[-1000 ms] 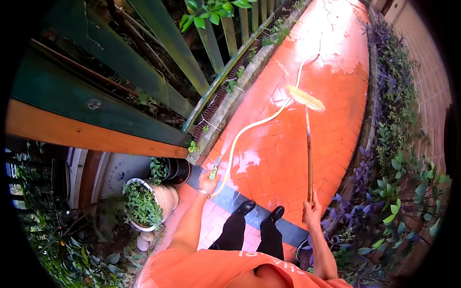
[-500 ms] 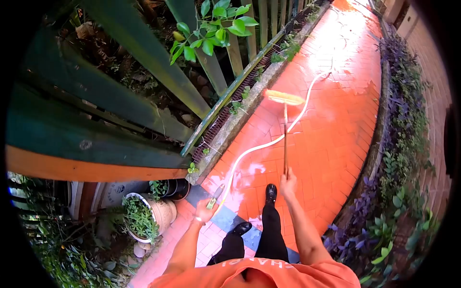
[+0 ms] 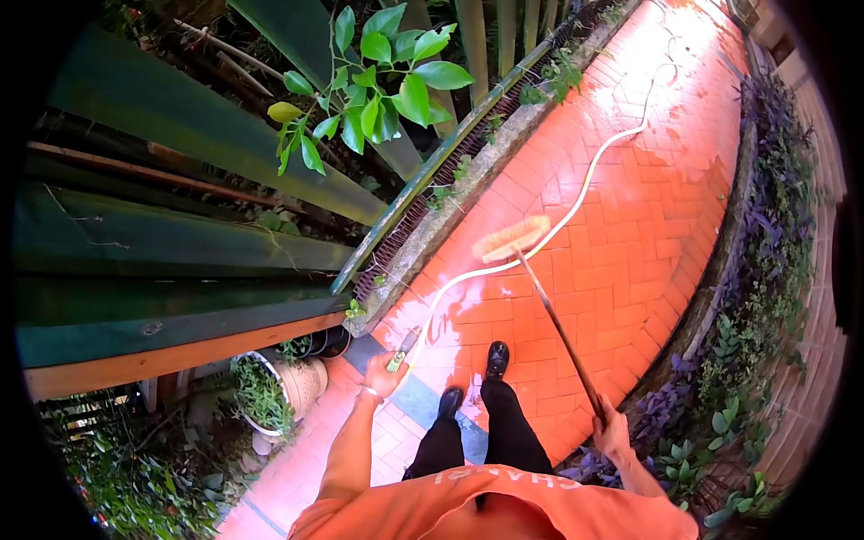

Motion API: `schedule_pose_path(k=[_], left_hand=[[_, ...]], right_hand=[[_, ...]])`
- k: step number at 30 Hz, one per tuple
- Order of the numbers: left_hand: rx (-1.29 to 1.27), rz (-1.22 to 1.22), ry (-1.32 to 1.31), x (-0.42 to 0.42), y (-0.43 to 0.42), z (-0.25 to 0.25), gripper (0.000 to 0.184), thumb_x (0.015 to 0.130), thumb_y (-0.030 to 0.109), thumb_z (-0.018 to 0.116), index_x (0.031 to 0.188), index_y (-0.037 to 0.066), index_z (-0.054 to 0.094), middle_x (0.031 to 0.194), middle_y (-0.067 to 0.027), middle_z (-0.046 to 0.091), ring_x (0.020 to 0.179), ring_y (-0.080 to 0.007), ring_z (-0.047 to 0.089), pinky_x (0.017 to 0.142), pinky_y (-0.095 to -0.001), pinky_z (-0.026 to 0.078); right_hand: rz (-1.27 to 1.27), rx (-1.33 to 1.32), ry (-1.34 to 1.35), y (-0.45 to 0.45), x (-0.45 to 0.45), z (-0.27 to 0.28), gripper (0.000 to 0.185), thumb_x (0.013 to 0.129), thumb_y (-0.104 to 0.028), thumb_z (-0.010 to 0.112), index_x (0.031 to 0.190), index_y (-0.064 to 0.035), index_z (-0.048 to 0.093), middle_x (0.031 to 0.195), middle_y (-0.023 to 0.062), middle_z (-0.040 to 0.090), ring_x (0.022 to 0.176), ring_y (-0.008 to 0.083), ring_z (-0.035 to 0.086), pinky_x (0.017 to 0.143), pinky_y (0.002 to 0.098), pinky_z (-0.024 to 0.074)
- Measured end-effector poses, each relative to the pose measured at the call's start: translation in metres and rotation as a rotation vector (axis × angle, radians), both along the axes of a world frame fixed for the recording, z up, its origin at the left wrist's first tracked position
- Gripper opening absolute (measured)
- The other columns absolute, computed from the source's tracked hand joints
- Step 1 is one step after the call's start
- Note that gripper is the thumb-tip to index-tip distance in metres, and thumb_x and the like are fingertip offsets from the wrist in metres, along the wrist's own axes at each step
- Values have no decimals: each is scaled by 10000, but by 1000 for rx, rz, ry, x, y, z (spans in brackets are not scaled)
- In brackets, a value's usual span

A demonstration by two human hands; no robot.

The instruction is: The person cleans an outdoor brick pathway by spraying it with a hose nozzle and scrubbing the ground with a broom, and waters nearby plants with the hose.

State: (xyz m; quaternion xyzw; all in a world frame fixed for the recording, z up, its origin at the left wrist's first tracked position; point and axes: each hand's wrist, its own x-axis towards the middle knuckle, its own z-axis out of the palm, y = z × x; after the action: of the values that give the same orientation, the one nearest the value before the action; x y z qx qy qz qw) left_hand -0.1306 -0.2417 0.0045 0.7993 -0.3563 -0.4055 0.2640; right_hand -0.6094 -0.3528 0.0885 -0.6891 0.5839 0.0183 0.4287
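My right hand (image 3: pixel 612 434) is closed round the upper end of a long broom handle (image 3: pixel 562 326). The broom's pale bristled head (image 3: pixel 511 239) is out over the wet brick path, overlapping the hose in view; whether it touches the ground I cannot tell. In my left hand (image 3: pixel 383 380), closed and held low, is a green and grey hose nozzle (image 3: pixel 402 351). A pale yellow hose (image 3: pixel 589 175) runs from beside it, curving up the path. My black shoes (image 3: pixel 497 359) stand near the grey tile band, between the two hands.
A slatted green wooden fence (image 3: pixel 180 243) and a stone curb (image 3: pixel 432 234) border the path (image 3: pixel 621 261) on the left. Leafy citrus-like twigs (image 3: pixel 369 90) overhang there. A potted plant (image 3: pixel 301 382) stands lower left. Purple-leaved plants (image 3: pixel 756 216) line the curved right edge.
My right hand has moved right and back towards my body, drawing the broom closer and tilting its handle. The broom head has come nearer. My left hand still grips the nozzle.
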Motion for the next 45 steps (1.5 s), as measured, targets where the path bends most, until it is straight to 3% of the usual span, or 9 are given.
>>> schedule_pose_path(k=[7,11,18,23,26,29,35,41,45], left_hand=[[103,93,32,13,27,-31,172,764,155,621,716,-8,595,553,-86,527,542,-123,479,531,-357,415],[151,120,38,20,51,-51,166,762,156,622,737,-7,611,562,-90,542,543,-127,490,536,-360,422],[152,-46,8,31,52,-37,169,747,177,653,763,10,631,580,-104,561,542,-169,530,554,-363,443],[10,-124,21,25,25,-6,166,740,114,634,655,16,531,530,-23,449,521,-90,406,476,-309,343],[-4,-162,31,24,14,3,162,751,142,658,704,21,562,558,-54,483,542,-131,455,512,-331,379],[-53,-174,-2,20,7,5,169,760,179,673,760,27,599,603,-105,548,569,-195,529,562,-358,431],[108,-204,-162,44,2,-17,219,747,248,648,827,43,638,750,-186,630,725,-340,620,669,-422,477],[534,-342,-39,52,-32,-37,249,703,269,609,859,86,672,872,-188,660,838,-332,640,778,-417,479],[467,-398,-46,40,-68,-39,226,698,276,650,813,83,668,736,-170,655,701,-344,632,659,-425,488]], right_hand=[[-154,87,-48,44,26,47,466,815,13,468,1276,-43,426,634,204,485,511,288,487,507,329,387],[-121,96,-22,65,42,68,548,810,28,474,1339,-72,374,738,273,556,675,435,593,549,353,435],[-451,247,-33,113,101,-32,553,824,-29,575,1352,-91,420,621,51,466,516,86,415,462,270,367],[-723,206,-218,69,141,-118,554,853,-35,543,1378,-54,367,768,35,531,580,93,458,501,258,391],[-499,-390,-211,-23,169,-218,484,871,-100,522,1337,-26,415,912,191,630,768,228,599,651,337,469],[-504,-419,-286,-157,193,-196,86,813,-65,505,882,-20,481,706,197,513,653,357,510,608,422,435],[-440,-353,-356,-26,56,-114,440,903,-39,470,1336,-9,398,1217,173,546,1143,233,512,949,321,397],[-421,-151,-18,203,44,61,472,845,-42,466,1306,39,401,887,272,590,783,248,658,656,340,479],[-386,30,72,252,26,21,469,793,-44,537,1257,-10,474,783,260,598,696,372,644,629,393,500]])
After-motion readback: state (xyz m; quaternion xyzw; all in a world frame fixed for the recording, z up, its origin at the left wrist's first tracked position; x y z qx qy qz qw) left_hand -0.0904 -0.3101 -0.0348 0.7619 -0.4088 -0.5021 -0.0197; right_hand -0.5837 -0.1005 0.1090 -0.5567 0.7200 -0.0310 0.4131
